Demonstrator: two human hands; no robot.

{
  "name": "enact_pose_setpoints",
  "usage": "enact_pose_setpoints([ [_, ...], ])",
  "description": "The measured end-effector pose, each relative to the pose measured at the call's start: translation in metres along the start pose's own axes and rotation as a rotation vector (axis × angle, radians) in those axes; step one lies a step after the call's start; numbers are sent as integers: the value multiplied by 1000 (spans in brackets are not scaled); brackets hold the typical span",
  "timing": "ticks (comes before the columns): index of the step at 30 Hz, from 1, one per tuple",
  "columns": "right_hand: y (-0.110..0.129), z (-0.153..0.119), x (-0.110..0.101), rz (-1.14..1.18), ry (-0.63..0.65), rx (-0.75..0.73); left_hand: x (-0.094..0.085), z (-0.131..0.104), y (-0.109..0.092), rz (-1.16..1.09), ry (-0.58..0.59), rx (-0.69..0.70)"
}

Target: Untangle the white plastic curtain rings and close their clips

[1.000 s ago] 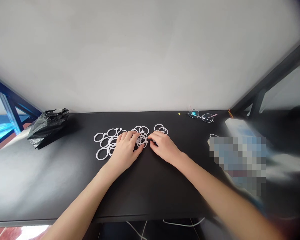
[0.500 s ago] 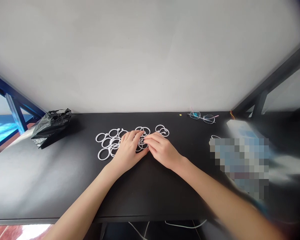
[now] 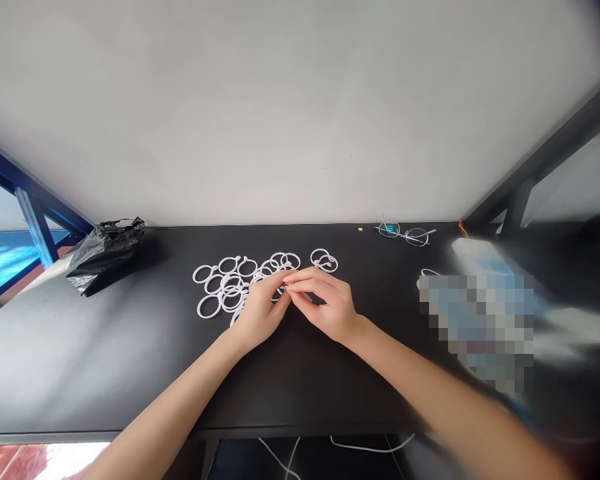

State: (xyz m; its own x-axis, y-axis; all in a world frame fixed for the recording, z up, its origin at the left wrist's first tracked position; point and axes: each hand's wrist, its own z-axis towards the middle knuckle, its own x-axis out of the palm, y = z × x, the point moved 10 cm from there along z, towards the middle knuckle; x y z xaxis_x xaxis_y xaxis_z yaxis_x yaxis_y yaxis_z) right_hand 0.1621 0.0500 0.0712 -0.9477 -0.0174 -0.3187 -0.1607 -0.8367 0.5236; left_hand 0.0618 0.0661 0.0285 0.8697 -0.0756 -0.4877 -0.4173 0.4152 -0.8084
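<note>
Many white curtain rings [image 3: 209,307], each with a small eyelet, lie in an overlapping cluster on the black table [image 3: 145,373]. My left hand [image 3: 265,303] rests at the right side of this cluster, its fingers bent and its thumb closed inward. My right hand [image 3: 327,300] meets it fingertip to fingertip, pinching. Part of a white ring [image 3: 279,293] shows between the hands, mostly covered by the fingers. Two or so linked or overlapping rings [image 3: 325,261] lie apart, just beyond my right hand.
A crumpled black plastic bag [image 3: 107,250] sits at the back left. Eyeglasses [image 3: 403,233] and a tiny yellow piece [image 3: 360,229] lie near the wall [image 3: 300,120]. On the right are a white and blue package [image 3: 485,260] and a blurred-out item [image 3: 480,327]. White cables [image 3: 370,450] hang below the table edge.
My left hand has drawn slightly back and turned more closed, uncovering more rings behind it. My right fingertips have moved a little left and down, against the left ones.
</note>
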Motion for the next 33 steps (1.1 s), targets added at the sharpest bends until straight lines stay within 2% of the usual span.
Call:
enact_pose_setpoints([
  [7, -4, 3, -14, -30, -98, 17, -14, 2, 14, -244, -169, -110],
  [12, -1, 4, -15, 25, -96, 36, -28, 2, 16, -196, -255, -137],
  [16, -6, 2, -9, 68, -37, 89, -28, 3, 6, -100, -217, -74],
  [20, -14, -1, -1, 137, 24, 143, -16, 3, -9, 68, -108, 66],
  [24, -24, -4, 3, 192, 34, 220, -12, 3, -14, 98, -86, 142],
  [29, -33, -5, 2, 210, 30, 337, -11, 3, -12, 79, -65, 129],
  [33, -39, -5, 6, 309, 55, 433, -7, 2, -13, 75, -9, 96],
])
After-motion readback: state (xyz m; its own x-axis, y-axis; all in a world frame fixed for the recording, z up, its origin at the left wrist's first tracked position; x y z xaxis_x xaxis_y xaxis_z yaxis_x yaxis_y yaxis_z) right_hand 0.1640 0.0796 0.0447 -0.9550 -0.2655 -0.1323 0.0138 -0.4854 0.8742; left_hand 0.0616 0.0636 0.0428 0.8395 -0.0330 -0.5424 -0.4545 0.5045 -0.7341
